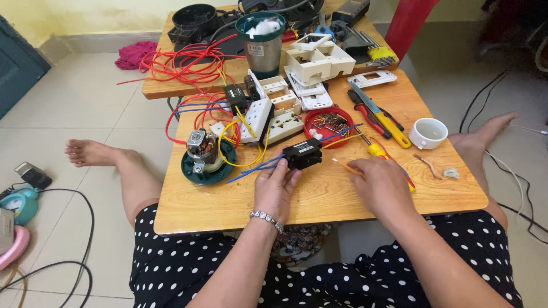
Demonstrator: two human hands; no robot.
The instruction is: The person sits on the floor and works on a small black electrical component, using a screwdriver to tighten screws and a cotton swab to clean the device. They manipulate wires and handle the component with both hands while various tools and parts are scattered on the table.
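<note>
Item, frame centre: black switch module (302, 154) with blue wires (257, 168), on the counter (319, 197); my left hand (275, 185) fingers pinching its near end. My right hand (381, 185) (fingers curled) apparently grips an orange-tipped screwdriver (345, 166). Red screw dish (328, 124) behind.

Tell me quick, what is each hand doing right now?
Left hand: closed on a small black box with blue wires.
Right hand: resting on the table, pinching a thin orange wire end.
</note>
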